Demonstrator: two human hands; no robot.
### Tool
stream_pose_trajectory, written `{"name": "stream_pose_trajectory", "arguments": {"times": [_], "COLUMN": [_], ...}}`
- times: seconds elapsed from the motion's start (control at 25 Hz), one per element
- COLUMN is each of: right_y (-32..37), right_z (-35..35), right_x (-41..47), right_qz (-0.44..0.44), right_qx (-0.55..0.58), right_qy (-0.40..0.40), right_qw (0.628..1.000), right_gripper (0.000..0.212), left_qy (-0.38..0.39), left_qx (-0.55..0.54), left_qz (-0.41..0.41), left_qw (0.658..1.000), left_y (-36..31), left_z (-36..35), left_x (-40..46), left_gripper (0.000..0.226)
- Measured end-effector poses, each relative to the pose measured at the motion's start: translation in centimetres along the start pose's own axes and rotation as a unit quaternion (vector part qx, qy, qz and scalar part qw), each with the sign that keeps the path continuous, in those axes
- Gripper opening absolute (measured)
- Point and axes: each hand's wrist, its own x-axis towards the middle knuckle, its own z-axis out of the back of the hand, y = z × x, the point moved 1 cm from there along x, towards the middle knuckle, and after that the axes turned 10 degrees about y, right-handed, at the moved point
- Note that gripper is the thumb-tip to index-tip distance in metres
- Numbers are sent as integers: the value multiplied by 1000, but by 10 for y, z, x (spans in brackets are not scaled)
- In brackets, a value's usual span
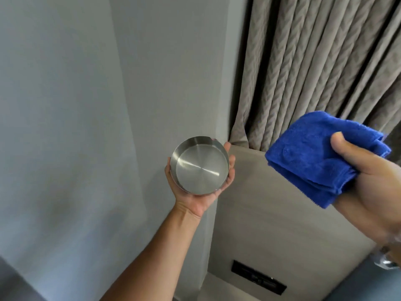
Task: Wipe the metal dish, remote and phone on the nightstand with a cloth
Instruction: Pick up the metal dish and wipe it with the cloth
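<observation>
My left hand (195, 198) holds up a round brushed-metal dish (199, 166) in mid-air, its open inside tilted toward me, fingers curled around its rim from behind. To its right, my right hand (366, 177) grips a folded blue cloth (314, 157), thumb pressed on top. The cloth and dish are apart, a hand's width between them. The remote, the phone and the nightstand top are out of view.
A grey wall (65, 105) fills the left. Pleated taupe curtains (314, 61) hang at the upper right. Below them stands a beige panel (271, 213) with a dark socket plate (258, 276) near the bottom.
</observation>
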Motion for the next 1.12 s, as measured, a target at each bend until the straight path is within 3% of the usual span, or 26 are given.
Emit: {"name": "stream_pose_trajectory", "arguments": {"times": [0.24,0.32,0.52,0.64,0.68,0.72,0.8,0.84,0.88,0.96,1.12], "right_y": [-24,-27,-29,-34,-37,-42,-55,-60,-63,-66,-78], "right_z": [1,0,1,-8,-12,-16,-22,-24,-27,-34,-38], "right_x": [-10,-14,-24,-27,-26,-23,-13,-9,-6,-3,1], "right_qz": [-9,-4,-2,13,31,40,31,19,6,-42,-133], "right_qx": [-18,-21,-47,-227,-342,-473,-698,-755,-775,-738,-538], "right_qy": [-64,-63,-11,49,79,116,181,190,190,208,206], "right_qw": [998,998,999,973,936,872,692,627,603,641,807], "right_gripper": [35,35,24,11,9,16,39,44,37,17,19], "left_qy": [49,6,-46,-52,-55,-55,-52,-59,-69,-71,-104], "left_qx": [46,85,161,203,214,228,265,274,272,263,250], "left_qz": [47,28,-9,14,34,56,83,81,73,65,58], "left_qw": [997,996,986,978,975,971,959,957,957,960,961], "left_y": [19,20,21,26,28,31,36,37,38,42,52], "left_z": [12,17,13,6,3,-1,-4,-4,-3,-2,13], "left_x": [-4,-8,-8,-6,-5,-3,-1,0,0,0,-8], "left_gripper": [115,119,97,93,95,95,83,76,71,64,59]}}
